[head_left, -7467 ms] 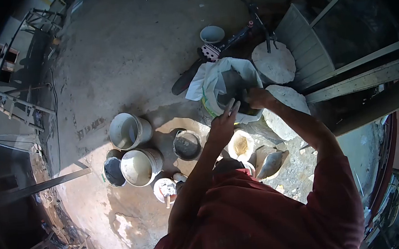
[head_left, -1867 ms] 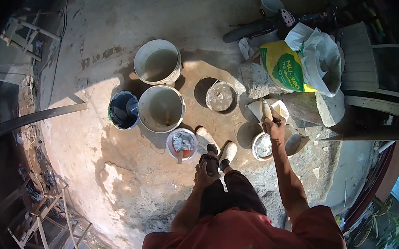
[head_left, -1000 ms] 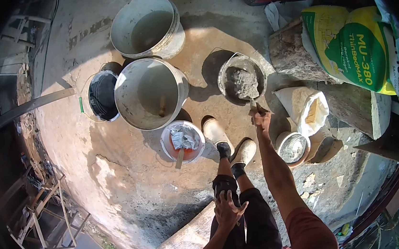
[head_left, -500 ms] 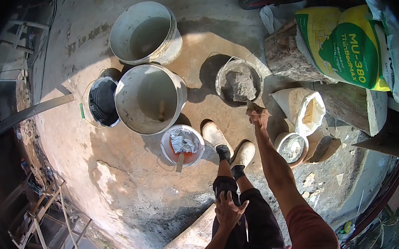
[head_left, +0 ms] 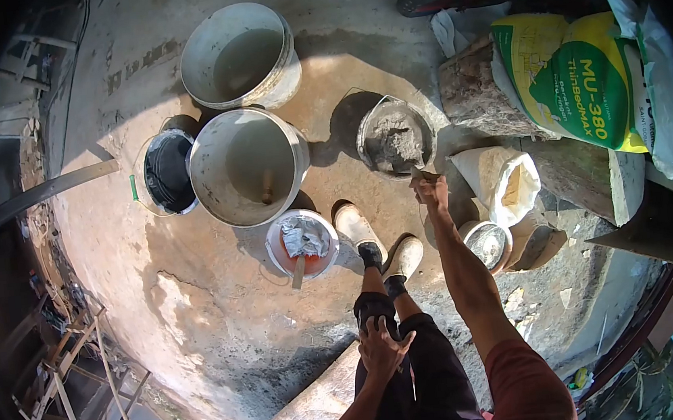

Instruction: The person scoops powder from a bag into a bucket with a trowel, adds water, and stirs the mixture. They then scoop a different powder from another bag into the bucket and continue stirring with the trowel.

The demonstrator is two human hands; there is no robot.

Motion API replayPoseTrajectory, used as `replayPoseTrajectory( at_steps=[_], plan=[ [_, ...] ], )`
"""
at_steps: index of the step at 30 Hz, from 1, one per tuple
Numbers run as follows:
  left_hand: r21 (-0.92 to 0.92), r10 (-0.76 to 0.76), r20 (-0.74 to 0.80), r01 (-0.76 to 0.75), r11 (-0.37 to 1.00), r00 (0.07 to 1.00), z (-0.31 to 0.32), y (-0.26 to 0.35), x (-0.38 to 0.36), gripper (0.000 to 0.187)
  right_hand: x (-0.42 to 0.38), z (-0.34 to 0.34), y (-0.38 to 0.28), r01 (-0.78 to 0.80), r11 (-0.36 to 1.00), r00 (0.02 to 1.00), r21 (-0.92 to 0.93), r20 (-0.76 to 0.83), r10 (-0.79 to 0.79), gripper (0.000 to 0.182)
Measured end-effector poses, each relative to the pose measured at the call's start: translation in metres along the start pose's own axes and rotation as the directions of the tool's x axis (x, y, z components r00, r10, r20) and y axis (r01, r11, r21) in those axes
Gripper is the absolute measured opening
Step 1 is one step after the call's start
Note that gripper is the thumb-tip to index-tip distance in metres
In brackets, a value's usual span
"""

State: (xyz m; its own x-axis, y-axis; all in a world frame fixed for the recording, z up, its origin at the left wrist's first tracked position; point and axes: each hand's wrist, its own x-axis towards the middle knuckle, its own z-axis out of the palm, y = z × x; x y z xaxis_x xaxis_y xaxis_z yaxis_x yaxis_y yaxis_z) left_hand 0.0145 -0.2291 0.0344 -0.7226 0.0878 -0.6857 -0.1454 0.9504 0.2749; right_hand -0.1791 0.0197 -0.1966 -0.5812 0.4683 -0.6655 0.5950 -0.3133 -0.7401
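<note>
My right hand is closed around a trowel, whose blade is mostly hidden, at the near rim of a small bucket. In that bucket lies grey, lumpy mortar. My left hand rests on my left knee with its fingers spread and nothing in it. A white sack with its top open stands right of my right hand, and a round container of grey material is just below the sack.
Two large pale buckets stand at the upper left, beside a black bucket. A white pail holds a silvery wrapper and wooden handle. Yellow-green bags lie on blocks at right; a plank juts in from the left.
The whole view has shifted slightly, so the buckets and bags appear a little further left. My right hand has turned a little at the bucket rim, and the mortar's shape looks slightly different.
</note>
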Motion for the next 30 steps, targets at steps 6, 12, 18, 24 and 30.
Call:
replayPoseTrajectory(
  at_steps=[6, 12, 18, 24, 30],
  plan=[
    [-0.014, -0.022, 0.011, 0.022, 1.000, 1.000, -0.007, 0.004, 0.004, 0.081, -0.016, 0.002, -0.021, 0.000, 1.000, 1.000, -0.005, -0.018, 0.000, 0.017],
    [-0.041, -0.043, 0.025, 0.044, 0.998, 0.999, -0.012, 0.006, 0.008, 0.081, 0.004, -0.021, -0.042, -0.018, 0.964, 0.995, -0.266, 0.094, 0.044, 0.021],
    [-0.022, -0.075, 0.058, 0.077, 0.997, 0.995, -0.023, 0.011, 0.014, 0.082, -0.008, 0.003, -0.117, 0.300, 0.016, 0.911, -0.954, 0.281, -0.303, 0.025],
    [-0.071, -0.121, 0.152, 0.133, 0.989, 0.981, -0.035, 0.014, 0.022, 0.085, 0.012, 0.028, -0.148, 0.328, -0.170, 0.905, -0.929, 0.361, -0.224, 0.024],
    [-0.076, -0.130, 0.209, 0.148, 0.986, 0.969, -0.052, 0.016, 0.033, 0.085, 0.044, 0.017, -0.077, 0.381, -0.107, 0.916, -0.918, 0.391, -0.093, 0.042]
  ],
)
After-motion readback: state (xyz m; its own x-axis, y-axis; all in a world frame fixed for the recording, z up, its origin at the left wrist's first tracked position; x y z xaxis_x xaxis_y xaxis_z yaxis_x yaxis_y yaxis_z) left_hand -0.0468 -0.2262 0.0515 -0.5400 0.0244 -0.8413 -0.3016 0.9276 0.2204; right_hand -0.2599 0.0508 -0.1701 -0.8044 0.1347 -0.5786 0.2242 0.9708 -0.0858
